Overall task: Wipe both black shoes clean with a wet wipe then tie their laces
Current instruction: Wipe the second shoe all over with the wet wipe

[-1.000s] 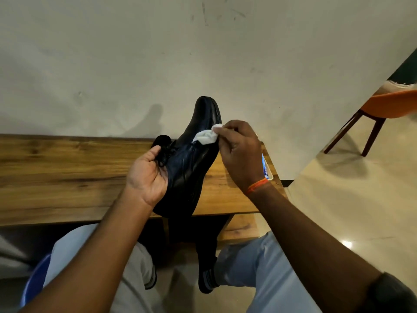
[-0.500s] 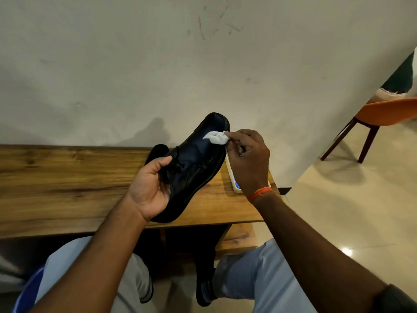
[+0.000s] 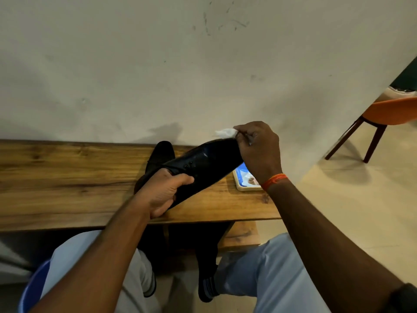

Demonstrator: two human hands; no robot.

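- Since the earlier frames, the held shoe (image 3: 203, 168) has swung from toe-up to lying almost level, its toe pointing right, and the right hand (image 3: 259, 150) has travelled out to that toe end.
- Beneath both hands runs the wooden bench (image 3: 67, 177), with a pale wall behind it; an orange chair (image 3: 392, 111) stands well apart, beyond the right hand.
- Just behind the left hand (image 3: 162, 193), the second shoe (image 3: 161, 154) stands on the bench, mostly hidden by the held one.
- Left hand is closed round the heel end of the held shoe, fingers curled over the opening, keeping it clear of the bench.
- Right hand is pinched shut on the wet wipe (image 3: 225, 132), which pokes out just above the toe.
- Below the right wrist, a wipes packet (image 3: 244, 180) lies on the bench.
- Judging by this, wiping of the first shoe is under way; laces look untied, though they are hard to make out.
- To do it well: brace the heel firmly, press the wipe flat against the toe, and stroke toward the heel, turning the shoe to reach each side.
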